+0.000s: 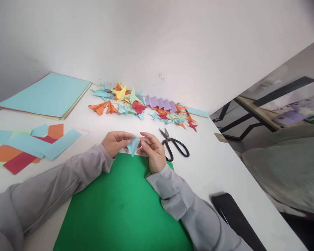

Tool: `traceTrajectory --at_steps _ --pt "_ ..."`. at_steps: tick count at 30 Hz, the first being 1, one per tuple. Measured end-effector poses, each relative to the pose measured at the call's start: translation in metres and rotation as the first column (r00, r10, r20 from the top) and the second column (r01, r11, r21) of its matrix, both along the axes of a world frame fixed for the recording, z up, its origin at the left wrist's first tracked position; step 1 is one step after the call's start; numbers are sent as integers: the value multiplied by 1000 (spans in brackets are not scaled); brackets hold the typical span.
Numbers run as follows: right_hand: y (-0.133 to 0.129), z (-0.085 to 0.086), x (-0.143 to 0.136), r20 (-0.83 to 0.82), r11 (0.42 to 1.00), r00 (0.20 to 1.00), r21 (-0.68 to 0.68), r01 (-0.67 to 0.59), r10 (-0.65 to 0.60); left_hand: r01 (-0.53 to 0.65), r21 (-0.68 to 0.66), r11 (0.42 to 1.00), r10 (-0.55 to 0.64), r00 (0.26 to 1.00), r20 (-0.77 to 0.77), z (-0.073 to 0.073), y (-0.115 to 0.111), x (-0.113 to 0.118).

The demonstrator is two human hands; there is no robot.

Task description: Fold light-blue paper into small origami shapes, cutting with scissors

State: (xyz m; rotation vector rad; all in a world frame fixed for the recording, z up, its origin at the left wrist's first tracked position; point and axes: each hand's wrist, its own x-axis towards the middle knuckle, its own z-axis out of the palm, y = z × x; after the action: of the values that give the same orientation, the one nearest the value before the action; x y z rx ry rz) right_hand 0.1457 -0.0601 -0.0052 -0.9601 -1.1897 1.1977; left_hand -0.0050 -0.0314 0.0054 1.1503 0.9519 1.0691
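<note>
A small folded piece of light blue paper (pixel 133 145) is held up between my two hands, just above the far edge of a green sheet (pixel 115 205). My left hand (pixel 116 143) pinches its left side between thumb and fingers. On the right side, my right hand (pixel 154 151) has its fingers bent around the paper's edge, with thumb and fingertips close to it; the exact contact there is hard to make out. The paper has a pointed lower end.
Black-handled scissors (pixel 174 142) lie right of my hands. Folded paper shapes (pixel 120 93) and a purple pleated strip (pixel 161 104) line the wall. Coloured strips (pixel 28 144) and stacked sheets (pixel 49 94) are at left. A black phone (pixel 235 219) lies near my right sleeve.
</note>
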Motion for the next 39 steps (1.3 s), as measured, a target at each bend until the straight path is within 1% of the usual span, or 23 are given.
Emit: traceTrajectory --at_steps 2,4,7,12,17,23,25,27,31,34,39 --pt "0 0 -1 43 1000 999 -13 -8 8 -5 52 999 5 1000 -4 -1 -1 1" --pt "0 0 -1 79 1000 997 1 1 -1 -22 97 995 22 1000 1 -1 -1 1" --pt "0 -1 -2 90 1000 996 11 24 -25 -35 127 991 34 999 4 -3 0 1" --pt "1 -1 -3 95 998 995 -49 29 -24 -14 173 985 8 999 34 -2 -1 2" --pt "0 1 -4 49 1000 999 -15 10 -9 1 144 990 -8 999 50 0 -3 2" --pt "0 2 -2 -15 999 1000 -37 -14 13 -28 100 995 20 997 79 2 -3 3" --pt "-1 4 -1 20 1000 1000 -23 -19 19 -22 92 995 13 995 101 2 -3 3" --pt "-3 6 -1 92 1000 995 -6 -25 25 -14 92 996 3 993 115 2 -4 4" --pt "-4 7 -1 194 1000 981 1 -15 15 4 115 993 -16 994 105 2 -5 3" --pt "-3 5 0 191 1000 981 -24 18 -13 35 128 991 -45 996 74 4 -4 2" --pt "-1 0 1 155 997 988 -64 34 -24 70 126 990 -78 995 61 5 -3 0"
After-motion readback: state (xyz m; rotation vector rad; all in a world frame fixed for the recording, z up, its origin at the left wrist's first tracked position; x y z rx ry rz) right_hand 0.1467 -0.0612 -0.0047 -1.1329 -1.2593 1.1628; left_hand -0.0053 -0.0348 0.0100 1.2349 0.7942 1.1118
